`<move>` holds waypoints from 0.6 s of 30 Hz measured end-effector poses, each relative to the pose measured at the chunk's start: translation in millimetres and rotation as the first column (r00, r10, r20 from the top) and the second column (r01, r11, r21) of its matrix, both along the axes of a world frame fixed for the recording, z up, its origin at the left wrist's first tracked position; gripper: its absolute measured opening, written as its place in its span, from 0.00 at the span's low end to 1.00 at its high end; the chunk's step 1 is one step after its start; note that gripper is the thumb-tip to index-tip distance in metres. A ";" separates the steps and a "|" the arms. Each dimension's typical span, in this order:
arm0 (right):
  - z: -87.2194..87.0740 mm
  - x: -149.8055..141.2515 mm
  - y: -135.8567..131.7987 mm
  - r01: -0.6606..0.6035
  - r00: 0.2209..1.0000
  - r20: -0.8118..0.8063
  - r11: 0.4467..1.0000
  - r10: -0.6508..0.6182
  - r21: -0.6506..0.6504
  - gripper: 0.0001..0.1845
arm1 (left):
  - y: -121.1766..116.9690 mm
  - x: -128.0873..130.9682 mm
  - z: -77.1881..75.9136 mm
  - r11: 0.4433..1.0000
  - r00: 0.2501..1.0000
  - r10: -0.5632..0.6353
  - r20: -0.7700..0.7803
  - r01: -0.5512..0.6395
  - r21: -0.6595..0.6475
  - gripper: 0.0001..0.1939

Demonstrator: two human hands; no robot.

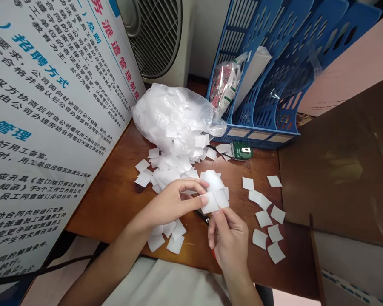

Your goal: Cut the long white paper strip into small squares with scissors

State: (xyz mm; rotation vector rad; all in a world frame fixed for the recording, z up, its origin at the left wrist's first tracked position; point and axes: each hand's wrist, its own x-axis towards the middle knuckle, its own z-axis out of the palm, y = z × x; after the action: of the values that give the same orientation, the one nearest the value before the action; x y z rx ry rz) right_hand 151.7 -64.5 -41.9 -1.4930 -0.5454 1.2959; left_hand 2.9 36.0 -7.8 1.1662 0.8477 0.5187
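Note:
Between my two hands is a small fan of square white paper pieces (214,182). My left hand (175,199) pinches one of these pieces between thumb and fingers. From below, my right hand (229,236) grips the lower edge of the pieces with thumb and forefinger. Partly hidden under my hands lies a dark tool, perhaps scissors (204,217), with a bit of red near my right palm. Beyond my left hand, a heap of white paper squares (169,168) spills out of a clear plastic bag (175,114).
Loose paper squares (264,219) lie at the right, others (174,236) near the front edge. A green tape measure (241,151) sits before a blue file rack (258,138). A printed board (51,127) bounds the left, with a fan-like unit (156,38) behind.

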 end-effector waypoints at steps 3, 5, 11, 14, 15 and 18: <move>-5.3 1.4 -4.9 -0.064 0.993 0.105 0.997 0.060 0.036 0.24 | -5.4 0.8 -1.6 0.997 0.997 -0.011 0.076 0.017 -0.069 0.08; -7.8 2.5 -5.7 -0.078 0.996 0.053 0.995 0.075 0.061 0.21 | -9.5 2.0 -2.4 0.998 0.997 -0.003 0.072 0.007 -0.059 0.08; -6.9 4.7 -2.4 -0.023 0.994 -0.099 0.991 0.036 0.132 0.18 | -20.3 1.1 1.2 0.991 0.995 0.090 -0.053 -0.084 0.108 0.09; -7.5 3.3 -2.3 0.007 1.000 -0.017 0.997 -0.005 0.076 0.17 | -23.9 2.6 -1.6 0.985 0.985 0.171 -0.017 -0.170 0.032 0.21; -8.4 2.6 -2.6 0.018 1.000 -0.014 0.997 -0.017 0.080 0.17 | -24.9 3.8 -3.8 0.983 0.983 0.182 0.003 -0.182 -0.018 0.21; -11.5 1.2 -4.1 0.027 0.999 0.026 0.993 -0.030 0.113 0.17 | -27.6 7.6 -10.8 0.969 0.974 0.224 0.037 -0.218 -0.119 0.16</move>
State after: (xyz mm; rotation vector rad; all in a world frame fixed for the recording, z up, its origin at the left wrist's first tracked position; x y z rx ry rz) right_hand 152.9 -68.6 -53.3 -1.4221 -0.6032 1.2039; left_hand 10.5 8.4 -18.6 0.9557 0.9572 0.6712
